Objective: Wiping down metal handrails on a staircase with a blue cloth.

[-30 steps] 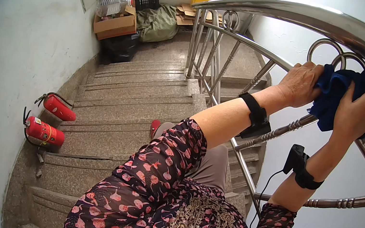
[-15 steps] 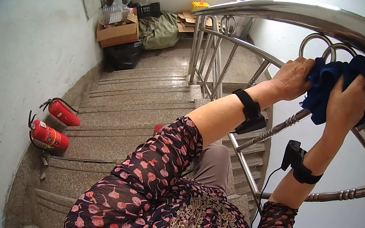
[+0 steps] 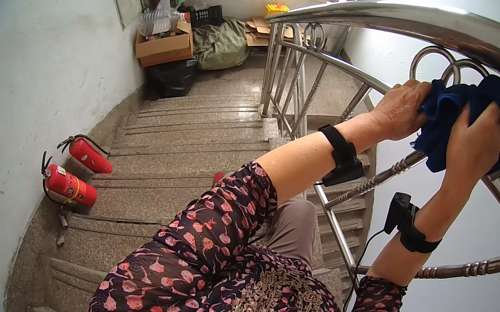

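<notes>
A dark blue cloth (image 3: 447, 114) is draped over the metal rings (image 3: 436, 57) of the stair railing, just below the broad handrail (image 3: 421, 22). My right hand (image 3: 476, 142) is closed on the cloth's right part, pressing it round the metalwork. At the cloth's left edge, my left hand (image 3: 400, 109) is closed with curled fingers, next to the lower rail (image 3: 352, 71). Its fingertips are hidden behind the cloth and the metal, though they appear to grip the cloth. Each forearm wears a black strap with a small device.
Stone stairs (image 3: 193, 139) descend ahead to a landing. Two red fire extinguishers (image 3: 72, 185) stand by the left wall. On the landing are a cardboard box (image 3: 165, 47), a black bag (image 3: 171, 79), a green sack (image 3: 219, 47) and a black crate (image 3: 206, 15). Twisted balusters (image 3: 387, 173) slant below my hands.
The view has shifted slightly, moving the stairs and extinguishers a little to the right. Both hands stay at the cloth with hardly any visible movement.
</notes>
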Motion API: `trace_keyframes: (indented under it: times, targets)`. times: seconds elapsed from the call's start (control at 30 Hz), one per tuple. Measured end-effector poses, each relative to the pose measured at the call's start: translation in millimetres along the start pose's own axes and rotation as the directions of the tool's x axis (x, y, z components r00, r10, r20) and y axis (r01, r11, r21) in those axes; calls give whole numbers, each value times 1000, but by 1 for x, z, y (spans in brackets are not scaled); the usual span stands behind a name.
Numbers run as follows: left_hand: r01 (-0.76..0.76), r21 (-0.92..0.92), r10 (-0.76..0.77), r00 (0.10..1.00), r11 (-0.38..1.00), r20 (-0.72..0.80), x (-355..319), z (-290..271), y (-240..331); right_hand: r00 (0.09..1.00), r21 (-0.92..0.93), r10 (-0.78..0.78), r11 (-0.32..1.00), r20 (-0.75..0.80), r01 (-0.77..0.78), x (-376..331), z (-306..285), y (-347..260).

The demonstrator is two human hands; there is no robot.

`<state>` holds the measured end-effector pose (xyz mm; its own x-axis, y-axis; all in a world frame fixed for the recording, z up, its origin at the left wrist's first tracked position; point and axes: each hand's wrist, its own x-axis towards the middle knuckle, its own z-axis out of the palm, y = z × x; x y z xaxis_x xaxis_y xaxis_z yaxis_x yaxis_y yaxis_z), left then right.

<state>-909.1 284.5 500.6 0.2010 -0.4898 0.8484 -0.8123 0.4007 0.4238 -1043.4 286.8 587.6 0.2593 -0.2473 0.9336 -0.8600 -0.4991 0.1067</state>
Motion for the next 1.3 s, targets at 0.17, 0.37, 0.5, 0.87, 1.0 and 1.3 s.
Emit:
trace_keyframes:
  times: [0.17,0.37,0.5,0.87,1.0,1.3]
  targets:
    - [3,-10,-3,1000,1000,-7,0,-1,2,999,16,34,999,39,-35,0,-3,-2]
    - [14,-16,-14,1000,1000,8,0,1,-2,999,-2,20,1000,43,-20,-1,-2,-2]
    - [3,-27,-3,1000,1000,-4,1,2,-1,996,7,23,1000,86,-24,-1,-2,1]
    - [-89,-42,87,995,995,-38,-2,0,-1,998,-2,11,1000,66,-11,-2,-1,-1]
    - [-23,-13,21,992,1000,-125,0,-3,11,999,-17,27,1000,30,-26,-2,1,0]
    - [-36,133,73,956,990,-284,18,-18,23,998,-27,36,999,51,-34,-3,3,0]
